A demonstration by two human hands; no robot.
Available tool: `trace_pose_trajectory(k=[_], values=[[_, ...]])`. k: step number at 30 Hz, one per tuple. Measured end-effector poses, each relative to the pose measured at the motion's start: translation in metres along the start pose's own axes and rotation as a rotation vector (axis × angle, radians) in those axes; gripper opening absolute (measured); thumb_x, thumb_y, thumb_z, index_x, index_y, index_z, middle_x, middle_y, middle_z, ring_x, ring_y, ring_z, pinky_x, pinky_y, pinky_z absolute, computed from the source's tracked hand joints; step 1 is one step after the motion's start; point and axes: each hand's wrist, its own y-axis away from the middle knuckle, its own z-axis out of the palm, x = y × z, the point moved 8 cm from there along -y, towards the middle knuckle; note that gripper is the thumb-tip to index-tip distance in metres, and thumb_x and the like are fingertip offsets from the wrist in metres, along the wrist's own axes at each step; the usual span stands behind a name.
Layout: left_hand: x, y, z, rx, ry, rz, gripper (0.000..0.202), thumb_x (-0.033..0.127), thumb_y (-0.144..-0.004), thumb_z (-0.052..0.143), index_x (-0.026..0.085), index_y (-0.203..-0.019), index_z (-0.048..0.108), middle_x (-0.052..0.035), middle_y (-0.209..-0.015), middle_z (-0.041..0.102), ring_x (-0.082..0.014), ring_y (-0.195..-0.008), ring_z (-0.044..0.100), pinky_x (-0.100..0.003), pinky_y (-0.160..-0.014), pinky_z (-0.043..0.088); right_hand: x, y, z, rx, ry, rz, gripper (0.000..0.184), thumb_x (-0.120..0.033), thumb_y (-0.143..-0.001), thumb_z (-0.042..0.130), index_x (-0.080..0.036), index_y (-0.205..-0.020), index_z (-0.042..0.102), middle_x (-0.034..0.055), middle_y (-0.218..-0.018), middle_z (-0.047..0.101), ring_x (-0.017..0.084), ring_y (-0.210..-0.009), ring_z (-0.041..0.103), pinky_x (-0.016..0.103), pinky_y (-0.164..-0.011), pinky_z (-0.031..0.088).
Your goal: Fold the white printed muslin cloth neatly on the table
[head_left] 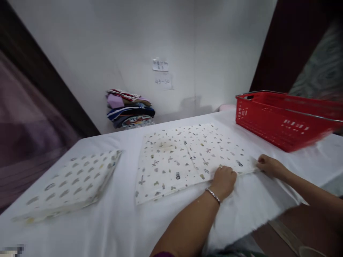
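Note:
A white cloth with small printed motifs (pixel 171 160) lies spread flat on the white-covered table, a crease running across its middle. My left hand (pixel 224 182), a silver bracelet at its wrist, is closed on the cloth's near edge, its fingers curled and partly hidden. At the near right corner, my right hand (pixel 269 166) pinches the same cloth between thumb and fingers. Farther left rests a folded stack of similar printed cloth (pixel 77 178), apart from both hands.
A red plastic basket (pixel 265 114) with metal handles stands at the table's right back. Beyond the far edge is a pile of folded fabrics (pixel 131 110) against the wall. Paper notes (pixel 162 73) hang there. The white tablecloth (pixel 115 228) drapes over the near edge.

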Motion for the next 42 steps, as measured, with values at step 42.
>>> trace_pose_trajectory(k=[42], values=[[-0.038, 0.045, -0.020, -0.053, 0.004, -0.201, 0.029, 0.010, -0.084, 0.039, 0.018, -0.111, 0.050, -0.0053, -0.096, 0.059, -0.0185, -0.093, 0.050, -0.033, -0.081, 0.039, -0.104, 0.062, 0.060, -0.014, 0.164, -0.695, 0.054, -0.052, -0.091, 0.031, -0.026, -0.138, 0.036, 0.0055, -0.144, 0.031, 0.025, -0.133, 0.025, 0.051, -0.105, 0.027]])
